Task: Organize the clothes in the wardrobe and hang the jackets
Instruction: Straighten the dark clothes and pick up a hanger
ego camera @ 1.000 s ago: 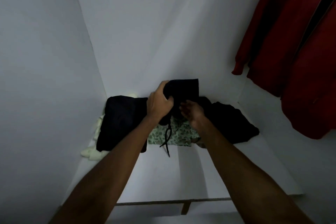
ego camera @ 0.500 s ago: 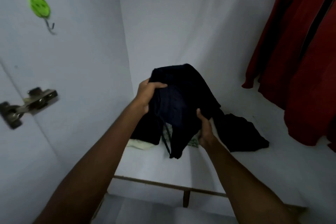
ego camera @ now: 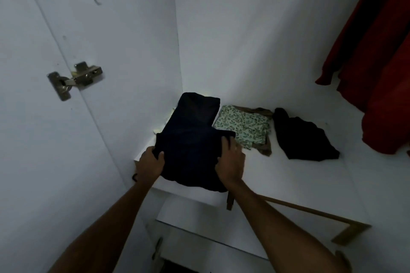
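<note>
Head view, hands (ego camera: 190,163) gripping dark garment (ego camera: 190,139), fingertips hidden

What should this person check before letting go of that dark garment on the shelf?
1. Both hands on the dark garment: ok, the left hand grips its near left edge and the right hand its near right edge.
2. Garment fully on the shelf: not ok, its near edge hangs over the front lip.
3. Clear of the leaf-print cloth: cannot tell, their edges meet.
4. Black garment out of the way: ok, it lies apart at the right.
5. Red jackets hung: ok, they hang at the right, though no hangers show.
</note>
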The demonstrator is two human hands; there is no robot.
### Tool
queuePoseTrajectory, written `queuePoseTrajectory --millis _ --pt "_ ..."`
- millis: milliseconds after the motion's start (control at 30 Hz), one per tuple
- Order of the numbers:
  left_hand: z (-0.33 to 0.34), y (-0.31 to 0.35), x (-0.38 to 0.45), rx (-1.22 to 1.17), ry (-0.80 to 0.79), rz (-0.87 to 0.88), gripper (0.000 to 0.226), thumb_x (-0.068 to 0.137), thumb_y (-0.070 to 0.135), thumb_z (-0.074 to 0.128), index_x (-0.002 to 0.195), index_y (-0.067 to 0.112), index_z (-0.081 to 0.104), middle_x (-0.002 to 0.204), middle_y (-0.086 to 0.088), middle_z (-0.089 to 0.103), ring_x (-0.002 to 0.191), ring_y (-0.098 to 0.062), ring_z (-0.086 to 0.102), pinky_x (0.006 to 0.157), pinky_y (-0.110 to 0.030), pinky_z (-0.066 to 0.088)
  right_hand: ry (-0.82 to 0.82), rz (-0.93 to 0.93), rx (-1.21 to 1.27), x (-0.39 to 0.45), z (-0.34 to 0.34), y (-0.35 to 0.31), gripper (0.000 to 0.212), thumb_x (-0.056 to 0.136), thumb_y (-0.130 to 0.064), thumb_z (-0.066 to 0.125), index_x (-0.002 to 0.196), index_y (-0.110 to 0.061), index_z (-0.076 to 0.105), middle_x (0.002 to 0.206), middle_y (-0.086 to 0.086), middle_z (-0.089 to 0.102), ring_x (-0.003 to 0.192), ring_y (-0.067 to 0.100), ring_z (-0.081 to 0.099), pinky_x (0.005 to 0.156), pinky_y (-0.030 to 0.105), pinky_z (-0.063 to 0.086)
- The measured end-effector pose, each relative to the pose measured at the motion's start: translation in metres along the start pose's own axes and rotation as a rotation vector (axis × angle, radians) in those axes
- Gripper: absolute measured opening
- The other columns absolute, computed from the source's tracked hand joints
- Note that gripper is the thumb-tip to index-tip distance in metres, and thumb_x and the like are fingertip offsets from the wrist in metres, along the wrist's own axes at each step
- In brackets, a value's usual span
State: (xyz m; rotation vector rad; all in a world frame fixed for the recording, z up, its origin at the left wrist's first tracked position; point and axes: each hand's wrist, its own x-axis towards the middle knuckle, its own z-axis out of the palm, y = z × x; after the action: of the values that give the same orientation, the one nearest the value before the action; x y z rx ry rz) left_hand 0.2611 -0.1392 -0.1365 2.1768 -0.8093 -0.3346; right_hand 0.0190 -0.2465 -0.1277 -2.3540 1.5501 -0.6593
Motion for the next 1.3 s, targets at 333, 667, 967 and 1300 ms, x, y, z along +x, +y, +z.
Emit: queuePoseTrajectory --millis 333,667,967,1300 --pt "0.0 0.019 -0.003 0.094 -0.109 -0.114 0.061 0.058 0.064 0.07 0.097 0.017 0.064 0.094 -0.003 0.07 0.087 -0.023 0.067 0.091 -0.044 0.056 -0.381 -0.15 -0.161 -0.006 0.038 0.002 0.07 0.101 -0.062 0.029 0.162 -0.034 0.009 0.17 0.005 -0.001 0.156 0.025 -0.006 0.124 0.05 -0.009" --pt "0.0 0.153 -0.037 -0.416 -0.345 0.16 0.037 0.076 0.044 0.075 0.105 0.022 0.069 0.1 0.001 0.073 0.089 -0.02 0.07 0.086 -0.045 0.06 -0.496 0.038 0.918 0.006 -0.019 -0.015 0.135 0.061 -0.033 0.098 0.161 -0.034 0.007 0.16 -0.012 0.029 0.143 0.007 0.034 0.117 0.034 0.035" --pt "0.064 0.217 -0.07 -0.337 -1.033 0.506 0.039 0.105 0.05 0.049 0.129 0.029 0.071 0.133 0.013 0.067 0.124 -0.001 0.06 0.103 -0.014 0.045 0.634 0.774 1.658 -0.005 -0.089 0.057 0.035 0.093 -0.016 0.067 0.126 -0.004 0.067 0.116 0.015 0.072 0.094 0.03 0.072 0.068 0.03 0.058" --pt "0.13 0.132 -0.058 0.659 -0.83 0.69 0.064 0.103 0.061 0.038 0.16 0.043 0.015 0.172 0.004 0.002 0.156 -0.03 0.009 0.12 -0.06 0.012 0.696 0.712 0.073 -0.034 -0.082 0.129 0.085 0.078 -0.016 0.066 0.154 -0.004 0.03 0.159 0.019 0.03 0.145 0.034 0.029 0.121 0.045 0.027"
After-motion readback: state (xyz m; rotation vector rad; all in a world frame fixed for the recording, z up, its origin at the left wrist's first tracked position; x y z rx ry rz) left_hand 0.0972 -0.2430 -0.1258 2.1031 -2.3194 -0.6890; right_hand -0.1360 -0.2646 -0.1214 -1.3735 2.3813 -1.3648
